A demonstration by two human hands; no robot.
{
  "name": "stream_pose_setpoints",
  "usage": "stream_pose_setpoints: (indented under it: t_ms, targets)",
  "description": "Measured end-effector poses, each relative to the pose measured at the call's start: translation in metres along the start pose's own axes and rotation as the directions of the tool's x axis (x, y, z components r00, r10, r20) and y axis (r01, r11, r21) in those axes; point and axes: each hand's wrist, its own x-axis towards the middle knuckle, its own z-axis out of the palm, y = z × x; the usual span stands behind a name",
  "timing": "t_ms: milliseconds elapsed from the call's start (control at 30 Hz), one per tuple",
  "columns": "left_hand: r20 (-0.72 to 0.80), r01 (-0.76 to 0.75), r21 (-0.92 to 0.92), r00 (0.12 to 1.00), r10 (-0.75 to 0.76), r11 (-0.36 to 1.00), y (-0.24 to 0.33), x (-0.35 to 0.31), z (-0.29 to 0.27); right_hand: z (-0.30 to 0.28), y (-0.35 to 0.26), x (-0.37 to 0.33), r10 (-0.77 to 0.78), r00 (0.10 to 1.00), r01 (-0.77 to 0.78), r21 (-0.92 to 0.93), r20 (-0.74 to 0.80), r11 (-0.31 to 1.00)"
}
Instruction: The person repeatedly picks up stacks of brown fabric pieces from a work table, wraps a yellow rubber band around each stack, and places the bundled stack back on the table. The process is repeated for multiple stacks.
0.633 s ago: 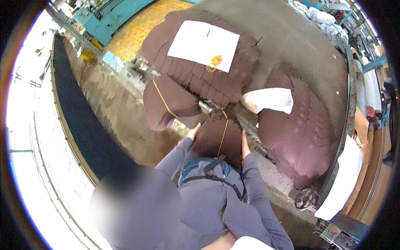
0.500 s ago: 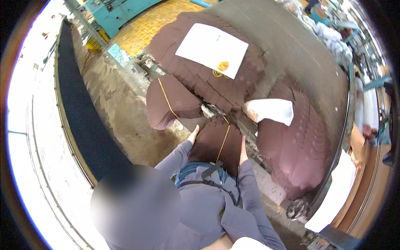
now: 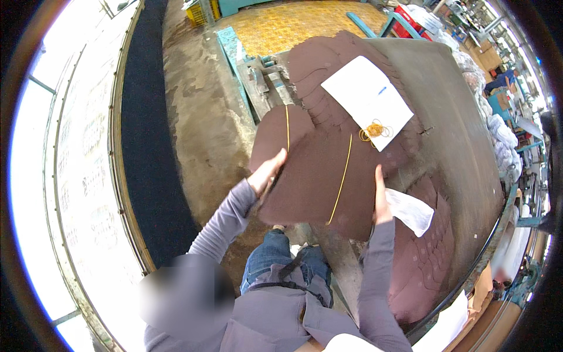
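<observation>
Between my two hands is a thick stack of dark brown fabric pieces (image 3: 314, 182), bound by a yellow band. My left hand (image 3: 270, 170) presses against its left side, and my right hand (image 3: 382, 196) grips its right edge, fingers pointing away from me. Just beyond, at the upper left, another banded brown fabric bundle (image 3: 270, 129) is partly hidden. Farther off lies a spread of overlapping brown fabric pieces (image 3: 319, 64). On it rest a white sheet of paper (image 3: 358, 88) and several loose yellow rubber bands (image 3: 373, 130).
More layered brown pieces (image 3: 419, 270) lie at the right, with a crumpled white cloth or bag (image 3: 410, 212) on them. A grey table surface (image 3: 463, 129) extends beyond. A long dark panel (image 3: 149, 158) runs along my left. Pale bundles (image 3: 501, 138) line the far right.
My hands have lifted the banded brown stack from against my body and moved it forward, so it now overlaps the second bundle. My view has shifted left.
</observation>
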Motion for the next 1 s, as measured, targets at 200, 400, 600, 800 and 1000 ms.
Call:
stream_pose_setpoints:
  t_ms: [200, 400, 600, 800, 1000]
  targets:
    - [0.094, -0.084, -0.285, 0.989, 0.115, 0.955, 0.035, 0.045, -0.085, 0.044, -0.035, 0.119, -0.194, 0.963, 0.252, -0.375, 0.185, 0.892]
    - [-0.068, 0.111, -0.305, 0.988, -0.138, 0.946, -0.025, 0.08, -0.14, 0.069, 0.007, 0.169, 0.045, 0.978, 0.08, -0.565, 0.204, 0.822]
    - [-0.028, 0.004, -0.312, 1.0, -0.014, 0.95, -0.008, 0.081, -0.103, 0.039, 0.02, 0.155, -0.239, 0.969, 0.223, -0.626, 0.06, 0.747]
    - [-0.515, -0.139, 0.703, 0.576, 0.634, 0.697, -0.009, 0.057, -0.121, -0.018, 0.109, 0.036, -0.542, 0.829, 0.467, -0.359, -0.141, 0.808]
    - [-0.227, -0.598, 0.673, 0.394, 0.89, 0.436, -0.008, 0.065, 0.008, -0.143, 0.297, -0.149, -0.209, 0.639, 0.197, -0.104, -0.74, 0.975]
